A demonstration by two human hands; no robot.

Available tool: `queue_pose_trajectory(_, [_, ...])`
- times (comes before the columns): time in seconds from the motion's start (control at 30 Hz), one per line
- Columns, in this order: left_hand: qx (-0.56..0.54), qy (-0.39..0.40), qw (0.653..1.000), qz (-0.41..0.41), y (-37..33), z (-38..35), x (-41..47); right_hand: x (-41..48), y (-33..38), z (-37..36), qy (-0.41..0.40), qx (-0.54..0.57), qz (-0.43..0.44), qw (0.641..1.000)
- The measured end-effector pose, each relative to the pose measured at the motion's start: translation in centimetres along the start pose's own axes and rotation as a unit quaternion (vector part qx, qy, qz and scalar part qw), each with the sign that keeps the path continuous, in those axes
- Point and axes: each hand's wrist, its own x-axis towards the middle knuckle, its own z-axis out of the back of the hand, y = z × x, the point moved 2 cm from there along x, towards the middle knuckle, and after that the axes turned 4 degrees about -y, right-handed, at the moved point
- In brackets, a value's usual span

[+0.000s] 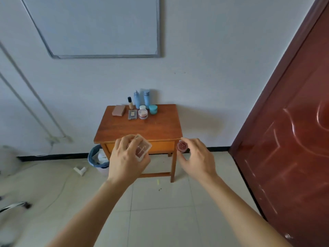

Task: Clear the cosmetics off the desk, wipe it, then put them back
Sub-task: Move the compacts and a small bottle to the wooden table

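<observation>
Holding two items: your left hand (127,157) grips clear compact (142,148), right hand (197,157) pinches small red pot (182,146). With desk (140,130) at 12 o'clock, that light pinch may drop it on tiles (160,211).

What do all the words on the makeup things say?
Gold curly writing on the square compact in the left hand: too blurred to read.
Tiny print on the lid of the small round pot in the right hand: too small to read.
No writing can be made out on the blue bottles and jars on the desk.
</observation>
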Motion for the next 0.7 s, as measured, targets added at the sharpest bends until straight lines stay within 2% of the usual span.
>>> queue_pose_trajectory(0.33, [0.036,0.033,0.999,0.018,8.3,-12.8,13.4,16.4,-5.0,-13.4,0.025,0.032,-0.004,0.999])
queue_pose_trajectory(0.63, [0.073,0.073,0.992,0.067,17.6,-18.0,21.7,28.3,-5.1,-23.6,0.083,0.052,0.027,0.995])
queue_pose_trajectory(0.7, [0.069,0.084,0.989,0.098,20.5,-19.3,23.0,29.9,-4.9,-26.6,0.108,0.05,0.035,0.992])
